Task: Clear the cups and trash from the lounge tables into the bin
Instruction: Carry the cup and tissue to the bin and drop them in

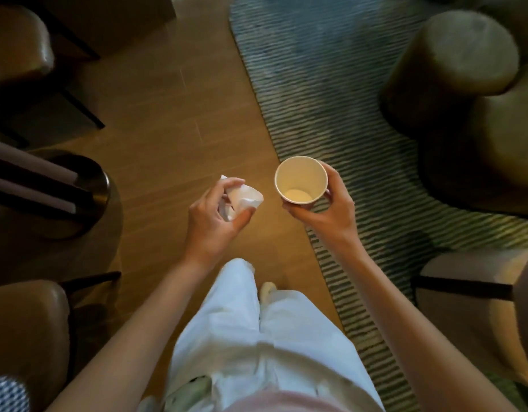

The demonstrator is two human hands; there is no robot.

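My right hand (331,209) grips a white paper cup (301,179) upright from the side; the cup looks empty, with a pale bottom. My left hand (212,218) holds a crumpled white napkin (242,197) between thumb and fingers. Both hands are out in front of me above the wooden floor, a short gap between them. No bin shows in this view.
A striped grey-green rug (331,84) covers the floor to the right, with round poufs (452,60) on it. Brown chairs (19,46) and a dark round table base (87,185) stand left. Another seat (470,292) is at the right. My white trousers fill the bottom centre.
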